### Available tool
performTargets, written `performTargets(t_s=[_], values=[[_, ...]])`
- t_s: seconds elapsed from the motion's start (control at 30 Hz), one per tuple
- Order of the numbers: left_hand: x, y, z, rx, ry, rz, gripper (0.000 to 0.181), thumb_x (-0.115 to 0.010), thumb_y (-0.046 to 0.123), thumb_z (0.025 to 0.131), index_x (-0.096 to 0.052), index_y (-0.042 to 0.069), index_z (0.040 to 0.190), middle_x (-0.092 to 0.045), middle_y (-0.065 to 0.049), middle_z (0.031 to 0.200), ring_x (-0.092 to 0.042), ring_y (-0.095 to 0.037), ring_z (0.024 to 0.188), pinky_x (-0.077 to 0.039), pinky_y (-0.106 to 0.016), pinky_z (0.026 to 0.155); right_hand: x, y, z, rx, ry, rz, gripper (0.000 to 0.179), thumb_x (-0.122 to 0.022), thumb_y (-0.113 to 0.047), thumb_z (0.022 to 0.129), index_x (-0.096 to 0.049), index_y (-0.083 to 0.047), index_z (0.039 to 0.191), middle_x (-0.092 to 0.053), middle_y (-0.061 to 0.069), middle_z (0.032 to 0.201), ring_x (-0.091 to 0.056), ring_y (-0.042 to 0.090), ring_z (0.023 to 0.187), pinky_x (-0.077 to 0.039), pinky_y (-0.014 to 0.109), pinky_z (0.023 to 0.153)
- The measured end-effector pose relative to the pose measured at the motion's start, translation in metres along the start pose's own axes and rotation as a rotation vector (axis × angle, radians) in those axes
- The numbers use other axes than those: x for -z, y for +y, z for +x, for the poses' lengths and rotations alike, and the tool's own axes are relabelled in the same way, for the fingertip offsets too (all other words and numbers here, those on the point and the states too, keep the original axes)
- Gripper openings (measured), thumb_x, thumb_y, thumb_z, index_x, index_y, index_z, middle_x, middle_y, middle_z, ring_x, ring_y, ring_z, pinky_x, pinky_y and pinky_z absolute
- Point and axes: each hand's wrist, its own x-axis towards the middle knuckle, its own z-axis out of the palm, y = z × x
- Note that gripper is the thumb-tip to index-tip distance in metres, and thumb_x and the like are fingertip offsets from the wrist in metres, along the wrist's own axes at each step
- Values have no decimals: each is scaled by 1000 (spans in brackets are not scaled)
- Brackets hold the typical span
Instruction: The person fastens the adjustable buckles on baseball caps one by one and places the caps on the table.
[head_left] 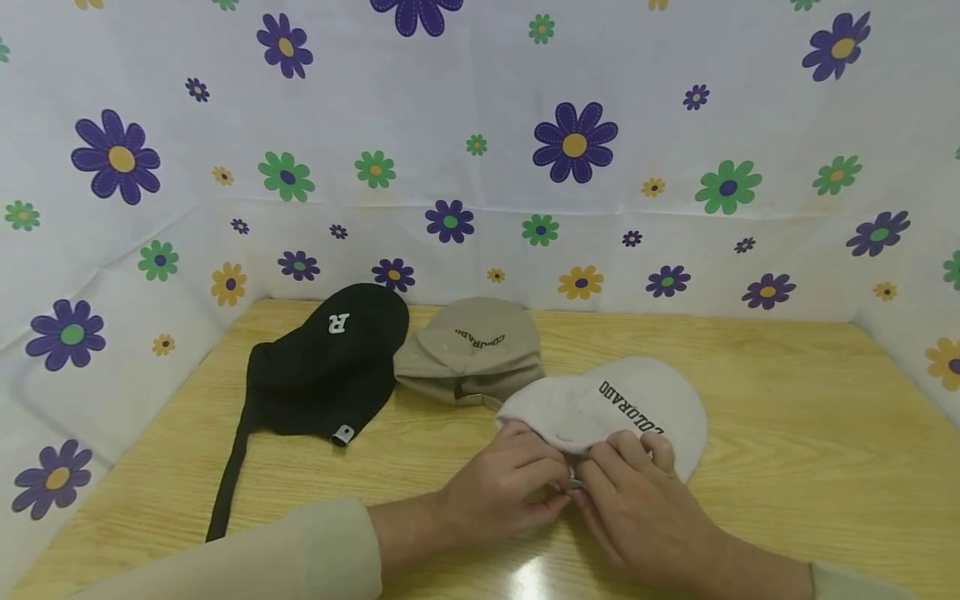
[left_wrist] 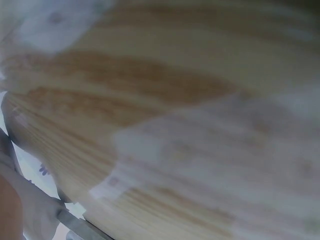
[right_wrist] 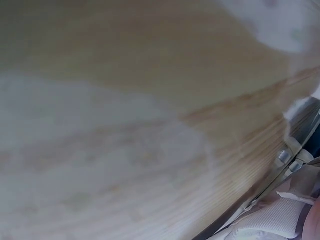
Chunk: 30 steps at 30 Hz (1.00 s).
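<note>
A white cap (head_left: 630, 408) with dark COLORADO lettering is held tilted above the table's front middle. My left hand (head_left: 510, 483) pinches its lower edge from the left, by the back opening. From the right, my right hand (head_left: 645, 500) grips the same edge, its fingers curled over the cap's lower front. Between the fingertips a small bit of strap or buckle (head_left: 574, 482) shows, mostly hidden. Both wrist views show mainly blurred tabletop; a strip of skin lies at the left wrist view's lower left. Pale fabric (right_wrist: 270, 220) fills the right wrist view's lower right corner.
A beige COLORADO cap (head_left: 483, 333) sits behind the white one, close to it. Left of that lies a black cap (head_left: 322, 375) with a white R and a long strap (head_left: 231, 483) trailing forward. A flower-printed cloth (head_left: 480, 100) stands around the wooden table (head_left: 810, 417).
</note>
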Motion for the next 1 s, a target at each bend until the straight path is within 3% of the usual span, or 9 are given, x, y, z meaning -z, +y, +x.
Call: performTargets(t_s=[0.33,0.67,0.8,1.0], values=[[0,-1,1,3,9,36,21,-82,10,70,-67,14,84,-68,6,88,-62,-5,87,-46,-20,84,0,2,0,5,53,18,37,-33,-36,104,-59,-13,91,-53,0,89,-43,23,89,-28,46,81],[-1,-5,2,-21,48,74,17,-79,11,68,-68,16,80,-69,9,82,-64,-6,85,-48,-23,86,0,2,5,56,199,24,33,-40,-32,102,-64,-8,101,-59,7,102,-51,31,95,-35,44,81],[-2,-5,1,-35,40,66,16,-78,8,67,-67,18,74,-68,10,77,-64,-7,84,-49,-23,85,1,1,5,48,165,40,40,-39,-30,102,-64,-3,116,-61,14,117,-54,35,108,-39,47,93],[-3,-4,1,-83,40,63,17,-77,7,67,-65,18,70,-63,10,72,-62,-8,78,-49,-21,80,-1,3,1,6,11,36,50,-30,-34,104,-58,-4,133,-58,12,137,-51,34,128,-38,48,103]])
